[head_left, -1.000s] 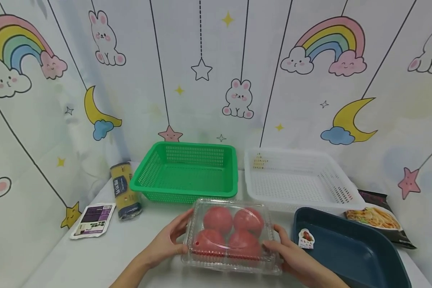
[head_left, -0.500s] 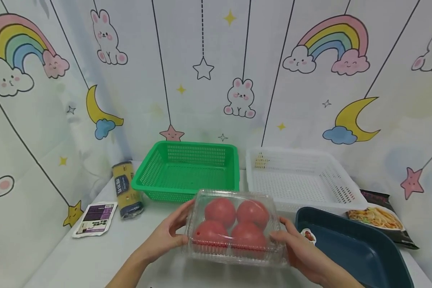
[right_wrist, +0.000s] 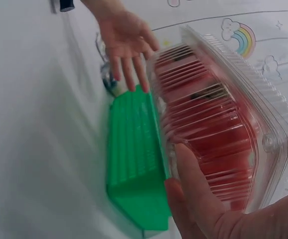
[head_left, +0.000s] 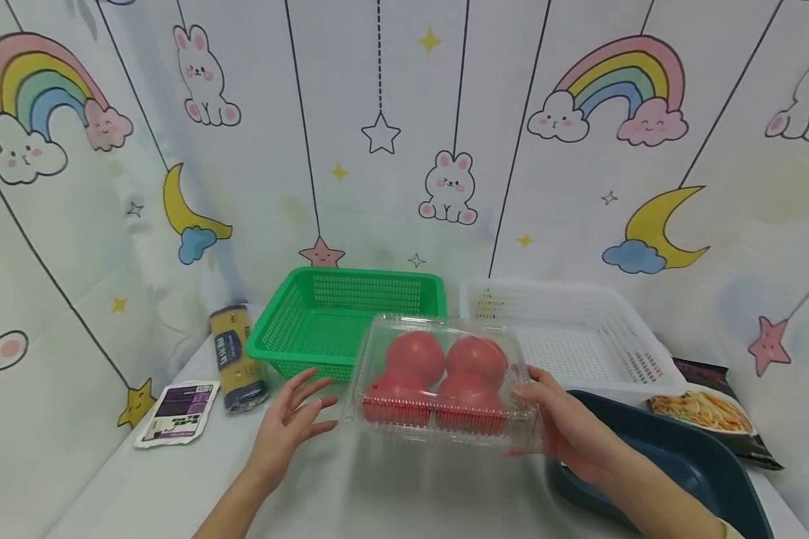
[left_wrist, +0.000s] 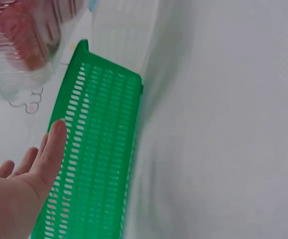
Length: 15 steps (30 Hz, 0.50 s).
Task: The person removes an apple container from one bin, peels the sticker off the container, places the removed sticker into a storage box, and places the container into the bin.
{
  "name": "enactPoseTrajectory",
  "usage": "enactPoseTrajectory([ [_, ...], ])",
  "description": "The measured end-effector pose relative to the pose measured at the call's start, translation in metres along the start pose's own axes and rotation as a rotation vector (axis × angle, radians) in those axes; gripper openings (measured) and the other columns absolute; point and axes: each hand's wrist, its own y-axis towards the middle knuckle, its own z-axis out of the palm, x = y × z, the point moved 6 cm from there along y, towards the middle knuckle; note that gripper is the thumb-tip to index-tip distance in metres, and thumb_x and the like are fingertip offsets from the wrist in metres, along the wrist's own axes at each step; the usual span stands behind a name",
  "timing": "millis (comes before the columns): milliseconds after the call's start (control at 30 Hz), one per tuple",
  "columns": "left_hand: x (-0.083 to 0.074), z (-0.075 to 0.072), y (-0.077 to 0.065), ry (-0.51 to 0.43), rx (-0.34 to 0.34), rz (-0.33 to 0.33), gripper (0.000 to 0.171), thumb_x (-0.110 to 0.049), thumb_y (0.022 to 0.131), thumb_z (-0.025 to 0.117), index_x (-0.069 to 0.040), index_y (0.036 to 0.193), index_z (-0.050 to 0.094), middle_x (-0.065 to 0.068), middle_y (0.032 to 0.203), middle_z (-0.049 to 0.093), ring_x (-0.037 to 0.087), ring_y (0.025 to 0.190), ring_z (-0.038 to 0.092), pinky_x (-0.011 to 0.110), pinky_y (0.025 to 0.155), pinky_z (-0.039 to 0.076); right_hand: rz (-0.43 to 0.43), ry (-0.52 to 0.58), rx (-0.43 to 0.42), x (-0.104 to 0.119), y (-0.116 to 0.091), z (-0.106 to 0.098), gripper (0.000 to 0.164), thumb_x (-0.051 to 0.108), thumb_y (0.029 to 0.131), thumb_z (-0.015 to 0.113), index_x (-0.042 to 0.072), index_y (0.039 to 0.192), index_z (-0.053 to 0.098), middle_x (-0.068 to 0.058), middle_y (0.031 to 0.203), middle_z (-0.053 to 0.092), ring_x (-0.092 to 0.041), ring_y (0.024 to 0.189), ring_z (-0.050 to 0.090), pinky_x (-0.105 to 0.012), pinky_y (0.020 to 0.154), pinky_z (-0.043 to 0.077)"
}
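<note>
A clear plastic clamshell box (head_left: 438,436) of several red tomatoes (head_left: 414,356) is held up above the white table, its near side tilted towards me. My right hand (head_left: 569,427) grips it at its right side; in the right wrist view the fingers lie against the ridged bottom (right_wrist: 203,114). My left hand (head_left: 290,430) is off the box, to its left, fingers spread and holding nothing. Behind the box stands the green basket (head_left: 273,353), partly hidden by it. In the left wrist view the left hand (left_wrist: 32,181) is seen in front of the green basket (left_wrist: 101,144).
A white basket (head_left: 637,374) stands at the back right. The dark blue tray (head_left: 688,457) lies below my right forearm, with a noodle packet (head_left: 711,412) beyond it. At the left are a yellow-and-blue roll (head_left: 236,359) and a white-and-purple packet (head_left: 178,412).
The box has risen from near the table and moved slightly forward, now covering part of the green basket. My left hand has let go and drawn off left; my right hand still holds it.
</note>
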Motion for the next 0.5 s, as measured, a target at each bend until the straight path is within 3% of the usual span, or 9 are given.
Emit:
enactPoseTrajectory([
  [267,0.015,-0.032,0.0,-0.053,-0.233,-0.085,0.061,-0.022,0.108,0.052,-0.002,0.156,0.02,0.022,0.148,0.042,0.015,0.113,0.065,0.039,0.091,0.056,-0.076,0.015,-0.003,0.022,0.025,0.003,0.073,0.035,0.102,0.052,0.012,0.157,0.01,-0.014,0.138,0.043,-0.03,0.117,0.052,-0.051,0.088,0.056],
  [500,0.02,-0.046,0.011,-0.196,-0.333,-0.17,0.073,-0.028,0.108,0.05,-0.006,0.161,0.004,0.023,0.155,0.034,0.017,0.116,0.064,0.04,0.098,0.052,-0.086,0.032,-0.017,0.039,0.064,0.01,0.069,0.034,0.1,0.054,0.009,0.153,0.018,-0.016,0.14,0.04,-0.033,0.117,0.05,-0.047,0.083,0.059],
])
